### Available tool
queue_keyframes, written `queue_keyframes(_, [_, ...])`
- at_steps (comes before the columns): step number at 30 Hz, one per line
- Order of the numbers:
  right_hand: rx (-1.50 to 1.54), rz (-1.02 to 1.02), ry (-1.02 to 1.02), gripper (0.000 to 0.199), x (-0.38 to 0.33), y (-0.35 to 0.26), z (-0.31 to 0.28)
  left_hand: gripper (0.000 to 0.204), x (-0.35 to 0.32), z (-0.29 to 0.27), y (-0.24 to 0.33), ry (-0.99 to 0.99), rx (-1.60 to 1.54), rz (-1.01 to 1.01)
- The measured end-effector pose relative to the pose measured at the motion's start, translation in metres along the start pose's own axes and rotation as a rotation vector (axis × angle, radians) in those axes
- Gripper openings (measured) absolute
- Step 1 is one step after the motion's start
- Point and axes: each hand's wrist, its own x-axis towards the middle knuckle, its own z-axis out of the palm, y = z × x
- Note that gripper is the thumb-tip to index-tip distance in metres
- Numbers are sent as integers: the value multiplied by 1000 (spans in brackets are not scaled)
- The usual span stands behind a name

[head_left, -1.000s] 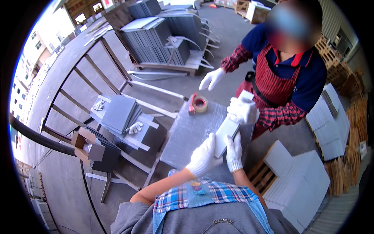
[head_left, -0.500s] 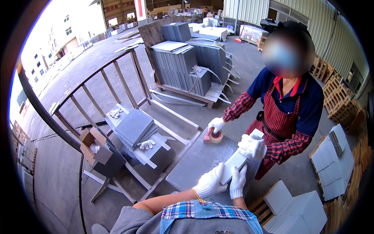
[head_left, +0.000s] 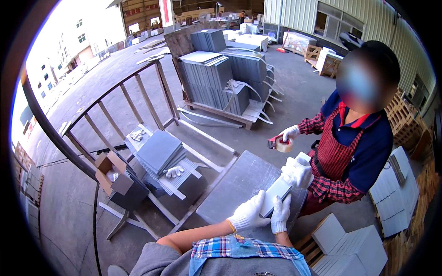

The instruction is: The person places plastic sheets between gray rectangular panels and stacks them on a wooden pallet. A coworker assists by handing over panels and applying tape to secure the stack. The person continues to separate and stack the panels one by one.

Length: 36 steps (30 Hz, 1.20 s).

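Note:
My left hand (head_left: 248, 212), in a white knit glove, grips the near left side of a long, narrow, light-grey slab (head_left: 277, 189). On the slab's near right side, my right hand (head_left: 280, 214) in a matching glove is closed round it. We hold it tilted over a grey metal-topped table (head_left: 225, 184). A co-worker's gloved hand (head_left: 297, 173) wraps the far end. The co-worker's other hand (head_left: 290, 133) holds a red tape dispenser (head_left: 283, 144) with a wide roll, raised beyond the table's far edge. Whether the slab is one piece or several is unclear.
Left of the table, stacked grey tiles (head_left: 159, 148), a loose glove (head_left: 173, 171) and an open carton (head_left: 110, 171) rest by a metal-railed frame (head_left: 133, 92). A loaded pallet (head_left: 207, 83) stands beyond. White slabs (head_left: 354, 250) lie at lower right; the co-worker (head_left: 354, 138) stands opposite.
The co-worker has lifted the tape dispenser off the table and drawn it right, leaning back to the right. My hands stay on the slab, almost unmoved.

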Motion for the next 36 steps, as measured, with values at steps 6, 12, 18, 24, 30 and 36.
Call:
queue_keyframes(6, [58, -40, 41, 73, 1, 12, -2, 96, 5, 1, -12, -127, -215, -43])
queue_keyframes(12, [-11, -31, 16, 72, 6, -3, 2, 64, 50, -5, -39, -363, -681, -192])
queue_keyframes(18, [130, -13, -26, 71, 12, -3, -2, 58, 100, 14, -52, -457, -947, -229])
queue_keyframes(24, [244, -51, -37, 68, 10, 1, -3, 55, 121, 20, -42, -429, -851, -249])
queue_keyframes(30, [224, -68, -13, 69, 9, 8, -3, 54, 119, 22, -40, -413, -899, -228])
queue_keyframes(36, [236, -54, -37, 71, 5, 1, -4, 54, 121, 33, -49, -386, -926, -221])
